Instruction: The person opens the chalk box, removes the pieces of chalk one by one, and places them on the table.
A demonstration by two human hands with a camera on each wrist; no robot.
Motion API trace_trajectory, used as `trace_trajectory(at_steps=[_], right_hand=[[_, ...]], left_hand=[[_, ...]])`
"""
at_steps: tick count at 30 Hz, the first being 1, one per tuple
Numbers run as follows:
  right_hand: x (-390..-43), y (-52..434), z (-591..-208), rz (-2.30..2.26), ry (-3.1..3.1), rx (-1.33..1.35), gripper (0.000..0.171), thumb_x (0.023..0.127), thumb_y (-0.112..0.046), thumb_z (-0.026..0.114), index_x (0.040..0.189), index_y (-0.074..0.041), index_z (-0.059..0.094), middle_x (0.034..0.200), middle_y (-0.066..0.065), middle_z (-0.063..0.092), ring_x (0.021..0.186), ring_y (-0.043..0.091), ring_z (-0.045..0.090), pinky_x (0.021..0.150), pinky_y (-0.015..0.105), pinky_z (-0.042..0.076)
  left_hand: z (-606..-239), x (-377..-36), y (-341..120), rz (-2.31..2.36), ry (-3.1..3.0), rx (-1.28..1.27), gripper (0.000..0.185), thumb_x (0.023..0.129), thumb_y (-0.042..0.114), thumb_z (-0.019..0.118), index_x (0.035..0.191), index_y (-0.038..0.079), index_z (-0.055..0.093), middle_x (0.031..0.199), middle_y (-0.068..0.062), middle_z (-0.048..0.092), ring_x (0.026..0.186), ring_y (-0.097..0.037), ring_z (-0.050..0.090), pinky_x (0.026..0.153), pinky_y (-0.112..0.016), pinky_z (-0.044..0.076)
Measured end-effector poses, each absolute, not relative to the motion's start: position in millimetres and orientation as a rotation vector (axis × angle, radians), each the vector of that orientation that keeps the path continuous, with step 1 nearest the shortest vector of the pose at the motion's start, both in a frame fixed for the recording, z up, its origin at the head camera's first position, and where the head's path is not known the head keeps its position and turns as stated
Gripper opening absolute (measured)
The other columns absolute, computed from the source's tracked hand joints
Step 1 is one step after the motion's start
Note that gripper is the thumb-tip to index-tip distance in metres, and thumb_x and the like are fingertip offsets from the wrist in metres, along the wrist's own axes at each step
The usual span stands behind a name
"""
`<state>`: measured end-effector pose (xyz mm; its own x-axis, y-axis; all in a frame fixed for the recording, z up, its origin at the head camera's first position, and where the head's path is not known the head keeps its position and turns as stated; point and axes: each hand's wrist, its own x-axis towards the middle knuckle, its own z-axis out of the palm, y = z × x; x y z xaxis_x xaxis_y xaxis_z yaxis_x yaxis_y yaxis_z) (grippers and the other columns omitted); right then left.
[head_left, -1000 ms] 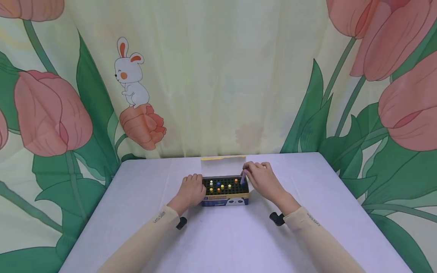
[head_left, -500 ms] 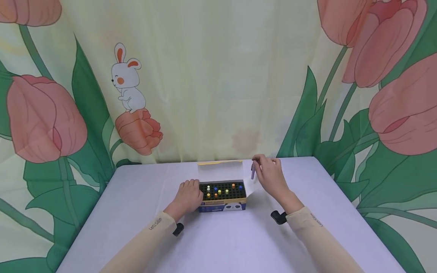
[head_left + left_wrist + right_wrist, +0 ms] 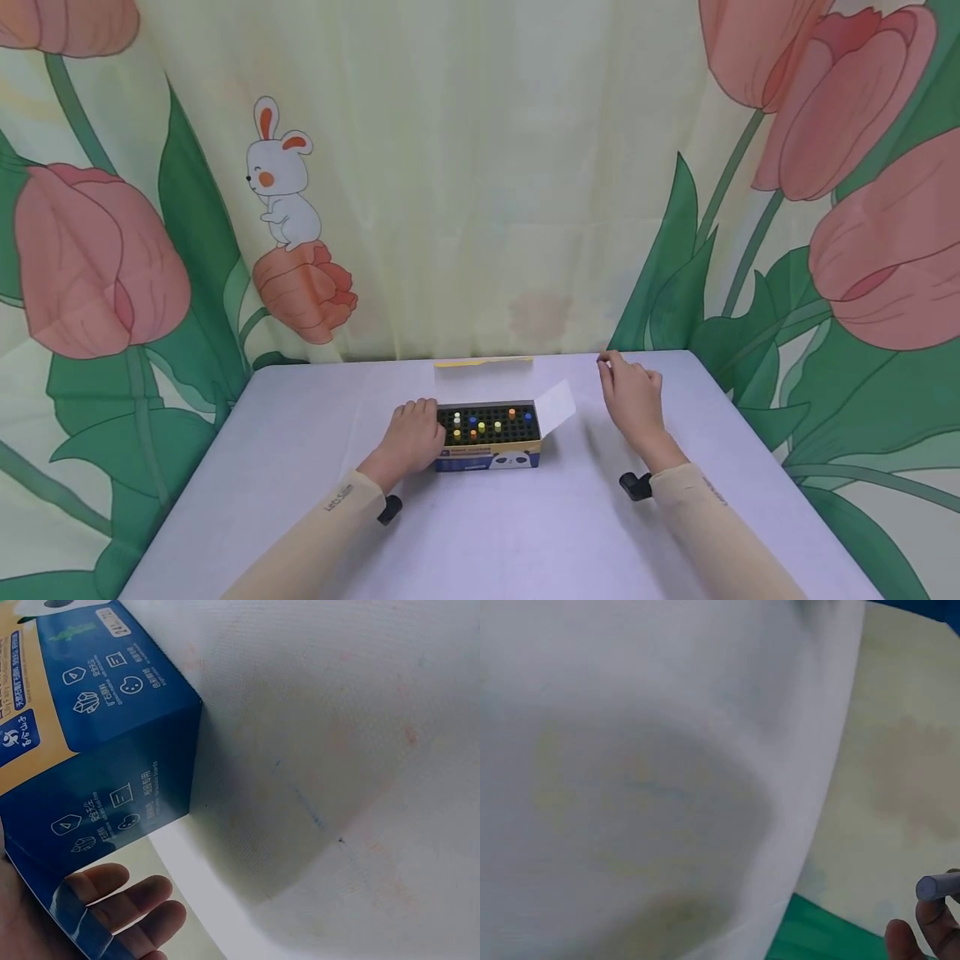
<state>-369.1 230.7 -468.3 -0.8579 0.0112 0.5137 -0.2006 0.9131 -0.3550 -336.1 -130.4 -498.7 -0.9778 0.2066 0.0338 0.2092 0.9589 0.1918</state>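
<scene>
At the left end of a blue-and-yellow chalk box (image 3: 487, 460) is my left hand (image 3: 408, 437). In the left wrist view, fingers (image 3: 142, 900) curl behind the box's blue end flap (image 3: 79, 919), gripping it. The box is open at the top, and several coloured chalk sticks stand in its black holed insert (image 3: 510, 430). To the right of the box, raised over the table, my right hand (image 3: 632, 404) pinches a pale purple chalk stick (image 3: 934, 887), whose round end shows in the right wrist view. From the head view that stick is hidden by the hand.
A white side flap (image 3: 557, 407) juts from the box's right end, and the lid (image 3: 483, 379) lies folded back behind it. The table (image 3: 495, 533) has a white cloth. Behind its far edge hangs a curtain (image 3: 465, 208) printed with tulips and a rabbit.
My right hand lifts the purple chalk stick from the right end of the insert and carries it to the right, away from the box. The left hand stays at the box's left end.
</scene>
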Motion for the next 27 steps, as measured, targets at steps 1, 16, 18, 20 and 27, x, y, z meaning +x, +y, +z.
trace_trajectory(at_steps=[1, 16, 18, 20, 27], right_hand=[[-370, 236, -475, 0.529, -2.597, 0.104, 0.026, 0.110, -0.024, 0.047, 0.119, -0.006, 0.063, 0.075, 0.008, 0.067, 0.085, 0.038, 0.065, 0.091, 0.061, 0.036], [-364, 295, -522, 0.344, -2.991, -0.088, 0.024, 0.107, -0.018, 0.047, 0.119, -0.003, 0.062, 0.106, 0.025, 0.072, 0.094, 0.048, 0.067, 0.090, 0.065, 0.036], [-362, 299, -522, 0.328, -3.025, -0.105, 0.025, 0.106, -0.017, 0.048, 0.120, -0.001, 0.062, 0.106, 0.028, 0.071, 0.095, 0.050, 0.066, 0.090, 0.066, 0.036], [-360, 302, -520, 0.316, -3.054, -0.115, 0.025, 0.106, -0.015, 0.048, 0.120, 0.001, 0.061, 0.107, 0.030, 0.070, 0.095, 0.051, 0.065, 0.090, 0.066, 0.036], [-355, 313, -519, 0.277, -3.089, -0.135, 0.024, 0.104, -0.011, 0.048, 0.119, 0.003, 0.060, 0.107, 0.033, 0.068, 0.097, 0.055, 0.061, 0.096, 0.072, 0.032]], left_hand=[[-499, -336, -131, -0.307, -3.099, -0.325, 0.049, 0.102, 0.024, 0.037, 0.137, -0.008, 0.049, 0.127, -0.022, 0.059, 0.122, -0.038, 0.054, 0.114, -0.056, 0.036], [-501, -335, -131, -0.313, -3.100, -0.291, 0.045, 0.103, 0.024, 0.038, 0.134, -0.005, 0.052, 0.120, -0.018, 0.060, 0.115, -0.034, 0.056, 0.112, -0.056, 0.038], [-501, -335, -131, -0.309, -3.098, -0.293, 0.045, 0.103, 0.024, 0.038, 0.134, -0.005, 0.052, 0.120, -0.018, 0.060, 0.115, -0.034, 0.056, 0.111, -0.056, 0.039], [-501, -335, -131, -0.301, -3.094, -0.297, 0.045, 0.103, 0.024, 0.038, 0.134, -0.005, 0.051, 0.121, -0.018, 0.060, 0.116, -0.034, 0.056, 0.111, -0.056, 0.039], [-501, -337, -132, -0.291, -3.086, -0.306, 0.049, 0.103, 0.025, 0.035, 0.138, -0.005, 0.050, 0.125, -0.019, 0.060, 0.118, -0.035, 0.055, 0.112, -0.058, 0.036]])
